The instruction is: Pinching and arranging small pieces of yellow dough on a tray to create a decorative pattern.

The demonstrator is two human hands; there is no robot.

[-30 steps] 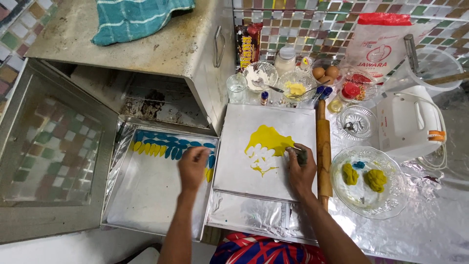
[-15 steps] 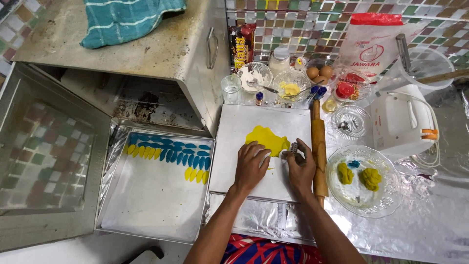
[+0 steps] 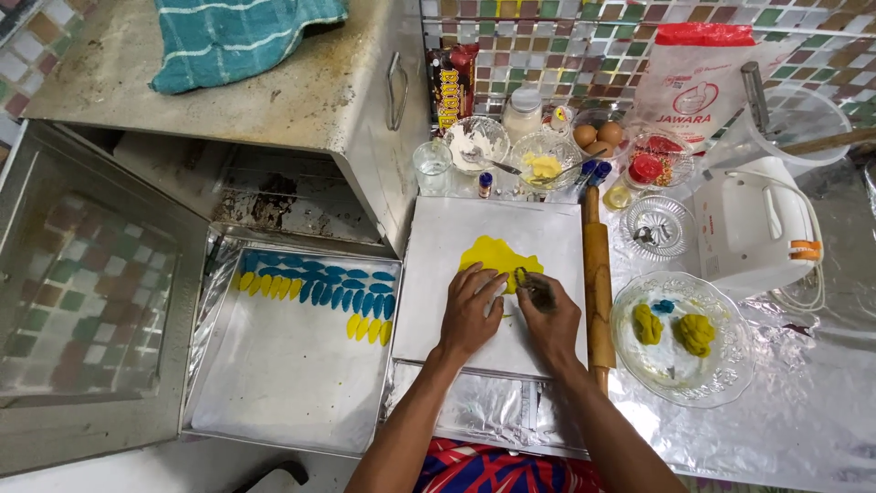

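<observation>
Left hand (image 3: 472,310) flat, fingers spread loosely, pressing on the near edge of the rolled yellow dough (image 3: 497,256); nothing gripped. Right hand (image 3: 547,315) just beside it, fingers pinched around a small metal cutter (image 3: 529,281) set on the dough's right edge. Dough lying in the middle of a white board (image 3: 438,301), itself resting on foil. To the right, touching the board's edge, a wooden rolling pin (image 3: 598,283) pointing far to near. Further right, a glass bowl (image 3: 721,365) with two yellow-green dough lumps and a blue scrap. To the left, a foil-lined baking tray (image 3: 274,383) with rows of blue and yellow leaf-shaped pieces along its far side. Far right, a white hand mixer (image 3: 757,228); far left, an open metal oven (image 3: 274,110) with a teal towel on top.
</observation>
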